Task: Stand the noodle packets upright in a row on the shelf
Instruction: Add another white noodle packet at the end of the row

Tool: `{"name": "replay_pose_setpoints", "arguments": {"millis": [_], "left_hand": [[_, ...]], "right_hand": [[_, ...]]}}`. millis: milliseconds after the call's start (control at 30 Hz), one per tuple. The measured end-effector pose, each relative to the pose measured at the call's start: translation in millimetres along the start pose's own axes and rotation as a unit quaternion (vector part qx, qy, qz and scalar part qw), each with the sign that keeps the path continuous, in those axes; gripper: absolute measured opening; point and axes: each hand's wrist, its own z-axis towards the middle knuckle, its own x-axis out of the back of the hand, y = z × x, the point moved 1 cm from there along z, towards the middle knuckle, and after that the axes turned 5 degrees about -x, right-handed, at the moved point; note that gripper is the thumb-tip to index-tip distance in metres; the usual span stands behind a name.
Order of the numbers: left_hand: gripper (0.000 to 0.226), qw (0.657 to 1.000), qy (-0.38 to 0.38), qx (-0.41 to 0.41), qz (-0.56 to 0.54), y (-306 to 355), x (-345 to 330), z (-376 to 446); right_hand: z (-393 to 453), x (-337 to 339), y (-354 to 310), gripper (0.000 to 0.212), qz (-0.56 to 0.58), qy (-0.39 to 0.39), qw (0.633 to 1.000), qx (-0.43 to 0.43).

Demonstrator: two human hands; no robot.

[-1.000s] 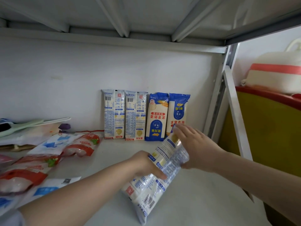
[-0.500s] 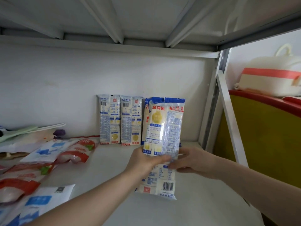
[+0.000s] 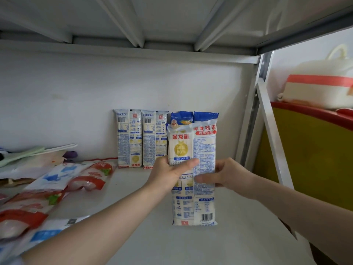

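I hold a white and blue noodle packet (image 3: 193, 203) upright above the white shelf (image 3: 219, 243). My left hand (image 3: 170, 175) grips its left edge at mid-height, and my right hand (image 3: 225, 175) grips its right edge. Behind it, against the back wall, stands a row of upright packets: two pale blue ones (image 3: 129, 138) (image 3: 154, 138) and two blue-topped ones (image 3: 205, 119), the last two mostly hidden by the held packet.
Several red and blue bags (image 3: 57, 180) lie flat on the left of the shelf. A shelf post (image 3: 254, 111) and a diagonal brace (image 3: 273, 134) bound the right side. Beyond them stands a yellow bin (image 3: 313, 153) with a white pot on top.
The packet went from tilted low over the shelf to upright, then moved toward the row at the back. Both hands shifted to its sides at mid-height.
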Motion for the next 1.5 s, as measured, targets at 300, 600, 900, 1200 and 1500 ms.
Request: {"name": "replay_pose_setpoints", "arguments": {"millis": [300,600,900,1200,1500], "left_hand": [[0.008,0.997,0.065,-0.019,-0.044,22.1,2.1,25.3],[0.032,1.000,0.021,0.015,0.000,26.3,5.8,22.0],[0.046,0.941,-0.203,0.150,0.224,-61.0,28.8,-21.2],[0.037,0.941,-0.225,0.158,0.198,-89.4,32.2,-13.3],[0.028,0.966,-0.181,0.124,0.136,-87.5,-17.1,28.1]], "right_hand": [[6.1,6.9,-14.3,0.016,0.081,0.020,0.996,0.030],[7.6,11.0,-12.8,0.018,0.121,0.017,0.992,0.029],[8.2,-28.7,52.6,0.042,-0.113,-0.028,0.990,-0.085],[16.4,-31.4,73.0,0.055,-0.119,-0.065,0.986,-0.101],[36.6,34.5,73.7,0.036,-0.092,-0.015,0.990,-0.107]]}}
